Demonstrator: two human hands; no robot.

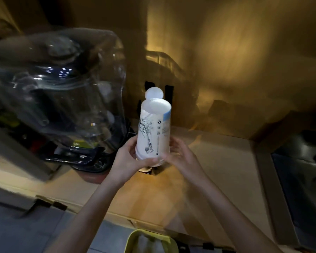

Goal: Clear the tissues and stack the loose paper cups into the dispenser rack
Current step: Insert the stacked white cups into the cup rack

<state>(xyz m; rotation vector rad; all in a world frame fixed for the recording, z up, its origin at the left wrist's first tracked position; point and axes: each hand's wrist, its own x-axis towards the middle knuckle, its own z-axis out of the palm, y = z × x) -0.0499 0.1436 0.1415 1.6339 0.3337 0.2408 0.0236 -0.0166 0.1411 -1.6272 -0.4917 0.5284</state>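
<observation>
A stack of white paper cups (pixel 154 130) with dark printed drawings is held upside down, base uppermost, above the counter. My left hand (pixel 130 157) grips its lower rim from the left. My right hand (pixel 179 156) holds the same rim from the right. Behind and under the stack stands the black dispenser rack (pixel 169 93), its uprights partly hidden by the cups. A round white cup base (pixel 154 92) shows just above the stack. I see no tissues on the counter.
A large clear water jug (pixel 62 92) on a dark base fills the left side. The counter (pixel 217 179) is covered in brown cardboard, with cardboard walls behind. A yellow-rimmed bin (pixel 151 241) sits at the bottom edge. A dark gap lies at right.
</observation>
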